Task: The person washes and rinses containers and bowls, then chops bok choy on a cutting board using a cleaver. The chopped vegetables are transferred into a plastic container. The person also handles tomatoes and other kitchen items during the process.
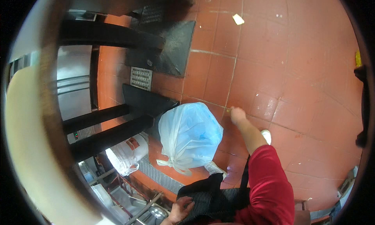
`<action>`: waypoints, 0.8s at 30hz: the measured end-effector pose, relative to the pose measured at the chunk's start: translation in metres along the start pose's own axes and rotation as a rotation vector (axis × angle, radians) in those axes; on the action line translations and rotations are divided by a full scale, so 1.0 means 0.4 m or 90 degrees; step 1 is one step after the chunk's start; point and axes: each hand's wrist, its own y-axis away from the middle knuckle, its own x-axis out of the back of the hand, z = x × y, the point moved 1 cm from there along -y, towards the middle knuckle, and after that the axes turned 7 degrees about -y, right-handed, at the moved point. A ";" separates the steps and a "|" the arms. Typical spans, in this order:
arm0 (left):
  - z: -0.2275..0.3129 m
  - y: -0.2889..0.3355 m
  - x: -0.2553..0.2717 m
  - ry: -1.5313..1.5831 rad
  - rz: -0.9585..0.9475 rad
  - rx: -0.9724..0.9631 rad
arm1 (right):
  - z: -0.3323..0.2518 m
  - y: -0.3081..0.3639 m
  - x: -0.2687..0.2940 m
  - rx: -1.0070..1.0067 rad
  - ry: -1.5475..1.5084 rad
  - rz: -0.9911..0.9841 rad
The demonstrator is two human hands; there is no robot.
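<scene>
The right hand (237, 115) is reaching out over the red tiled floor (304, 69), clenched on a thin yellowish item too small to identify. The left hand (180, 210) is resting released, fingers spread, on a dark striped apron (211, 197). A tied pale-blue bag (190, 135) is sitting on the floor just left of the right hand, beside a white bucket (127, 154) bearing a red label.

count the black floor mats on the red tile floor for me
2. One black floor mat lies at the top centre, by a metal drain grate. The second mat lies just below, partly behind the tied pale blue bag. More may be hidden under the counter.
</scene>
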 end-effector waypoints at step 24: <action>-0.219 0.769 0.429 0.146 0.519 -0.230 | -1.561 1.425 0.395 0.884 -0.080 -0.196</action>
